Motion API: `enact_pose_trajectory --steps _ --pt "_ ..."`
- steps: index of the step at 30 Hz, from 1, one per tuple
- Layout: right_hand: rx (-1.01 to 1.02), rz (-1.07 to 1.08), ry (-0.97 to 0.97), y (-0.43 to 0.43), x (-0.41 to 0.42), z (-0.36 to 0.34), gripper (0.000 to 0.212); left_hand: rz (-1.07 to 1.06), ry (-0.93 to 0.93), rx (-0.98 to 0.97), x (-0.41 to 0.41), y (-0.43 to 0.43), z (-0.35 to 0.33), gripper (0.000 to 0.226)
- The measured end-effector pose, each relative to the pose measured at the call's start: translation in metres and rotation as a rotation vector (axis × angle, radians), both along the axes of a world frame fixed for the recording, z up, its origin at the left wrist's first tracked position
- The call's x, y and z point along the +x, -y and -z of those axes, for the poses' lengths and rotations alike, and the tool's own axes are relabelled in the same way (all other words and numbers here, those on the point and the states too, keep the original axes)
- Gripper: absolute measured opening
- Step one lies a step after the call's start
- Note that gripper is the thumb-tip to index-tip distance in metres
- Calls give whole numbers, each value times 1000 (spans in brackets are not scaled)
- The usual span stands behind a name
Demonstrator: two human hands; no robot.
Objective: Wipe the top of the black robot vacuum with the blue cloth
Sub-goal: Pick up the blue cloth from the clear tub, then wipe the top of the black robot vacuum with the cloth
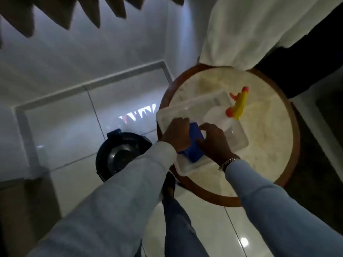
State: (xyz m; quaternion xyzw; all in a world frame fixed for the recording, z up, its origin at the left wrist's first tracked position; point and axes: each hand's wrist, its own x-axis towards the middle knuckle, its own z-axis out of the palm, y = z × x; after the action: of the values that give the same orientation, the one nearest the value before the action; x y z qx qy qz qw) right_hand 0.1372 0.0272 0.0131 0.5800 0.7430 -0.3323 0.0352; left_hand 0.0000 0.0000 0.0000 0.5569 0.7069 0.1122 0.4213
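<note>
A folded blue cloth (195,145) lies in a clear plastic tray (239,141) on a round table. My left hand (176,133) rests on the cloth's left edge, fingers curled over it. My right hand (213,140) grips its right edge. The black robot vacuum (118,154) sits on the tiled floor left of the table, below my left forearm, which hides part of it.
A spray bottle (219,117) with a yellow and orange trigger head lies in the tray behind the cloth. The round table (269,145) has a marble top and wooden rim. White curtain fabric (250,30) hangs behind it. My leg and foot (169,188) stand by the table's edge.
</note>
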Motion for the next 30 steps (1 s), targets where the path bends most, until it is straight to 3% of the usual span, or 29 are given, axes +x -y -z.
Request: enact_pose_trajectory --steps 3,5,9,12,15,20,23,26,30 --pt "-19 50 43 2 4 33 51 129 -202 -89 6 -10 29 76" --pt "-21 78 38 7 4 47 56 132 -226 -98 6 -14 40 69" --pt "24 201 10 6 3 60 63 -22 -47 -15 3 -15 47 30" --pt "69 304 -68 2 -2 47 34 -174 90 61 2 -5 30 25" --pt "130 328 -150 0 -17 19 29 -373 236 160 -7 9 4 28" --pt "184 120 -298 16 -78 -22 22 -669 400 234 -53 58 -20 34" --pt "182 -89 -377 45 -125 -16 37 -821 433 278 -97 99 -10 35" --pt "146 -214 -427 78 -168 19 49 -910 321 303 -138 138 23 35" --pt "65 -245 -458 103 -212 103 43 -958 233 326 -182 175 94 37"
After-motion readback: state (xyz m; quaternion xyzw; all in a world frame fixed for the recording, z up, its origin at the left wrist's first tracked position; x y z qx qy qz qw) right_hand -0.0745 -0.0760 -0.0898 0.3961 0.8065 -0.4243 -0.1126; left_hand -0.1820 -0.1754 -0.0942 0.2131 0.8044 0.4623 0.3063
